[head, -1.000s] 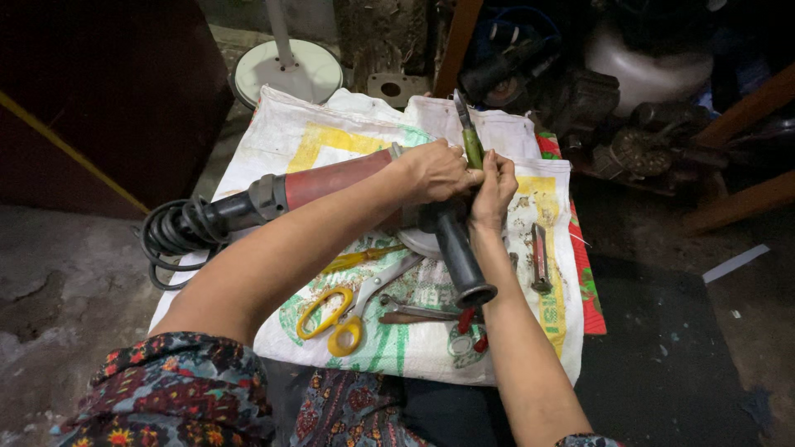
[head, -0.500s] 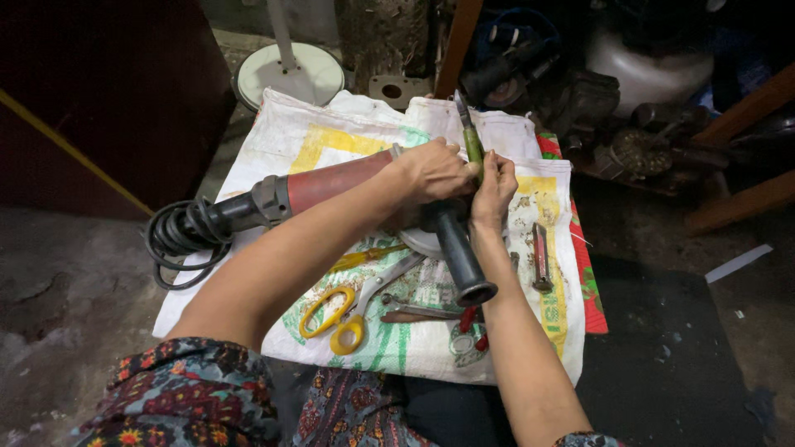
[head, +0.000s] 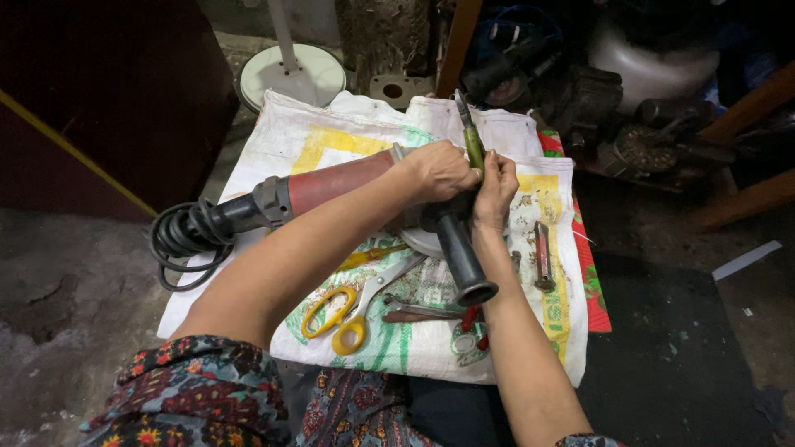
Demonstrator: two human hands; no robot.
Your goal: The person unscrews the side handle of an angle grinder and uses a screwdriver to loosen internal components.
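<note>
A red and black angle grinder [head: 323, 186] lies across a white woven sack [head: 290, 141] on the floor, its black side handle [head: 460, 257] pointing toward me. My left hand [head: 439, 170] presses down on the grinder's head. My right hand [head: 495, 189] grips a green-handled screwdriver [head: 470, 136] standing upright against that head, blade tip up. The grinder's disc [head: 418, 242] shows as a pale edge below my hands; the head itself is hidden.
Yellow-handled scissors [head: 346, 310], pliers [head: 422, 311], a yellow tool [head: 364, 258] and a rusty metal tool [head: 542, 257] lie on the sack. The grinder's coiled black cable [head: 178, 244] is at left. A white fan base [head: 290, 74] and dark machine parts [head: 596, 91] stand behind.
The view has shifted slightly. Both hands stay on the grinder head and the screwdriver with little movement.
</note>
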